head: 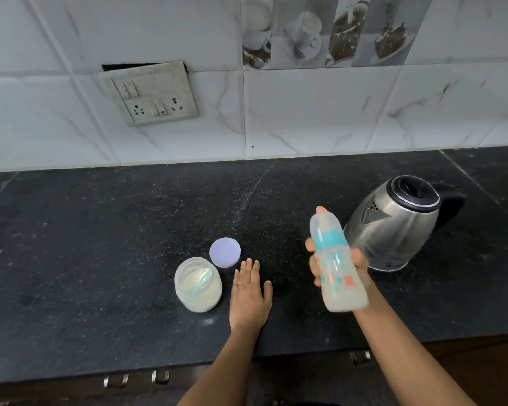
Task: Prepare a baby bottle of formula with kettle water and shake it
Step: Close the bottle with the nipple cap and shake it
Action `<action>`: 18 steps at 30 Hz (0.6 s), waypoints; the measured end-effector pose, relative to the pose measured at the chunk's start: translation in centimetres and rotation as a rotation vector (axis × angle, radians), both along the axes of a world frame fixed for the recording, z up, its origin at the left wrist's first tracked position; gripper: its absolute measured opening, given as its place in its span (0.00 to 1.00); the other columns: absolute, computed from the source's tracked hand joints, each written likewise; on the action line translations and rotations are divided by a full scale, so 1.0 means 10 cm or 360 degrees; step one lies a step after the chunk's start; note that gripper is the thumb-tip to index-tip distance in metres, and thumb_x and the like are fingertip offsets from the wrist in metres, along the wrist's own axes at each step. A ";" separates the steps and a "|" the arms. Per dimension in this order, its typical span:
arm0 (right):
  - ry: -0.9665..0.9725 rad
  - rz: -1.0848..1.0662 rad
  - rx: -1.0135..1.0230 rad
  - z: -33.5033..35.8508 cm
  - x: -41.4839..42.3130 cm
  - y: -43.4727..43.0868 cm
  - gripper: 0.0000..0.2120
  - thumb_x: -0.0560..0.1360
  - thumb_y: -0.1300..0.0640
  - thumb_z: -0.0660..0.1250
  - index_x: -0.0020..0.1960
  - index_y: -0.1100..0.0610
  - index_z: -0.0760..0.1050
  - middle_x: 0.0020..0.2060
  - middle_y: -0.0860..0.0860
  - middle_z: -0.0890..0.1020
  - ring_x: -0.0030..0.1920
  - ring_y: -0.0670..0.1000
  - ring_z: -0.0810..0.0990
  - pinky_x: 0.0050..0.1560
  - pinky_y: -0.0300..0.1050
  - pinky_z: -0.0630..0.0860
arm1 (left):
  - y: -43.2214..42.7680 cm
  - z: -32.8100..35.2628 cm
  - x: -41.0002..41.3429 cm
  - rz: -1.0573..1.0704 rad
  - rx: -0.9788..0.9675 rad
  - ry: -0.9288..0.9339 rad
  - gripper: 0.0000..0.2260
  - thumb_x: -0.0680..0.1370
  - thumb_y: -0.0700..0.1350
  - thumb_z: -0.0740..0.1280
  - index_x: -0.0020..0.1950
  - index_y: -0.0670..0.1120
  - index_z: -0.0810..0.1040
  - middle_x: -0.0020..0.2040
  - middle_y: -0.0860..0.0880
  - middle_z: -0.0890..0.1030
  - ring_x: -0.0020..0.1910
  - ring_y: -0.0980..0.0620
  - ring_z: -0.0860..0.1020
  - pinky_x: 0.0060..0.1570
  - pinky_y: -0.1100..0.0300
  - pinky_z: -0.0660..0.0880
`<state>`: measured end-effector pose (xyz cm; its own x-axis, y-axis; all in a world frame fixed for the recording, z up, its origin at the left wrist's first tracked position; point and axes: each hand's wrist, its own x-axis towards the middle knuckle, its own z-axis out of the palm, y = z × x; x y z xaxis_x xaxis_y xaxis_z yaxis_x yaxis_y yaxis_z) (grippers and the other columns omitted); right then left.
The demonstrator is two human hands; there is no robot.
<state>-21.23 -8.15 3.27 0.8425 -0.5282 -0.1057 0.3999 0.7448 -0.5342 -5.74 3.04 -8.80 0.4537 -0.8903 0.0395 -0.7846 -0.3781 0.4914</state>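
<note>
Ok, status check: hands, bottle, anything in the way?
Right hand grips baby bottle, aloft, tilted, cap on, milky liquid inside. Left hand open, flat on counter. Kettle close beside bottle; open formula jar and its lid by left hand.

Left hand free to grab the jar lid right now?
Probably yes: the left hand lies flat on the counter just beside the lid, holding nothing, and nothing sits between them.

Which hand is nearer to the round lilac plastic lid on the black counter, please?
The left. The left hand rests flat on the black counter just right of the round lilac lid; the right hand holds the translucent baby bottle farther right, by the steel kettle.
</note>
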 end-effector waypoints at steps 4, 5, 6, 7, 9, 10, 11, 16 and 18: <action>-0.0275 -0.0162 0.0272 -0.06 0.09 -0.02 0.42 0.62 0.54 0.81 0.69 0.65 0.64 0.54 0.61 0.80 0.50 0.58 0.82 0.48 0.52 0.81 | 0.01 0.01 0.01 0.0005 0.0020 0.0001 0.29 0.79 0.57 0.45 0.77 0.46 0.56 0.78 0.47 0.56 0.77 0.52 0.50 0.74 0.61 0.39; -0.0324 -0.0103 0.0278 -0.01 0.09 -0.02 0.37 0.66 0.55 0.79 0.67 0.66 0.65 0.54 0.62 0.79 0.51 0.58 0.82 0.49 0.52 0.81 | 0.01 0.01 0.01 -0.0002 0.0026 -0.0005 0.29 0.79 0.57 0.45 0.77 0.46 0.56 0.78 0.47 0.55 0.77 0.53 0.49 0.73 0.61 0.38; -0.0071 -0.0065 0.0227 0.00 0.04 -0.01 0.33 0.69 0.55 0.76 0.66 0.66 0.65 0.53 0.62 0.79 0.51 0.58 0.82 0.51 0.52 0.81 | 0.01 0.02 0.01 -0.0004 0.0024 -0.0009 0.30 0.78 0.58 0.43 0.77 0.46 0.56 0.78 0.47 0.55 0.77 0.53 0.49 0.73 0.61 0.37; -0.0020 -0.0024 0.0184 -0.05 0.03 -0.02 0.32 0.70 0.55 0.75 0.65 0.66 0.64 0.53 0.62 0.79 0.51 0.58 0.82 0.52 0.51 0.81 | 0.01 0.02 0.01 -0.0004 0.0018 -0.0011 0.32 0.76 0.59 0.40 0.77 0.46 0.56 0.78 0.47 0.55 0.77 0.53 0.49 0.73 0.62 0.37; -0.0022 -0.0078 -0.0072 0.08 0.11 0.03 0.36 0.67 0.53 0.78 0.65 0.64 0.63 0.52 0.60 0.81 0.48 0.56 0.82 0.49 0.50 0.81 | 0.01 0.01 0.00 0.0003 0.0002 -0.0011 0.34 0.75 0.59 0.39 0.77 0.46 0.57 0.78 0.47 0.56 0.77 0.52 0.50 0.73 0.61 0.38; 0.0012 -0.0222 -0.0006 0.07 0.11 0.01 0.39 0.63 0.53 0.80 0.65 0.64 0.65 0.51 0.60 0.81 0.46 0.55 0.83 0.47 0.49 0.81 | 0.00 0.01 0.00 0.0007 -0.0001 -0.0012 0.33 0.75 0.59 0.40 0.77 0.46 0.57 0.78 0.47 0.56 0.77 0.52 0.51 0.73 0.61 0.38; -0.0039 -0.0257 0.0126 0.03 0.09 -0.02 0.39 0.61 0.53 0.81 0.65 0.63 0.66 0.51 0.60 0.81 0.46 0.56 0.83 0.46 0.49 0.81 | 0.00 0.01 0.00 0.0009 0.0006 -0.0017 0.32 0.76 0.58 0.41 0.77 0.45 0.57 0.78 0.47 0.56 0.77 0.52 0.51 0.73 0.61 0.39; 0.0028 -0.0032 0.0053 -0.01 0.05 0.03 0.31 0.72 0.55 0.73 0.66 0.63 0.60 0.54 0.59 0.80 0.50 0.56 0.82 0.52 0.51 0.80 | 0.00 0.00 0.01 0.0017 0.0003 0.0008 0.25 0.82 0.52 0.53 0.77 0.46 0.56 0.78 0.47 0.55 0.78 0.52 0.50 0.73 0.61 0.38; 0.0039 -0.0230 -0.0009 0.02 0.17 0.08 0.29 0.71 0.53 0.71 0.65 0.62 0.64 0.52 0.59 0.82 0.48 0.57 0.83 0.47 0.51 0.81 | 0.00 0.00 0.01 0.0013 0.0003 0.0006 0.25 0.82 0.52 0.54 0.77 0.46 0.56 0.78 0.47 0.55 0.78 0.52 0.49 0.73 0.61 0.38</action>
<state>-19.56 -7.33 3.45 0.7548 -0.6445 -0.1221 0.4896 0.6774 -0.5491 -5.65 3.04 -8.79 0.4611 -0.8866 0.0362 -0.7795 -0.3852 0.4939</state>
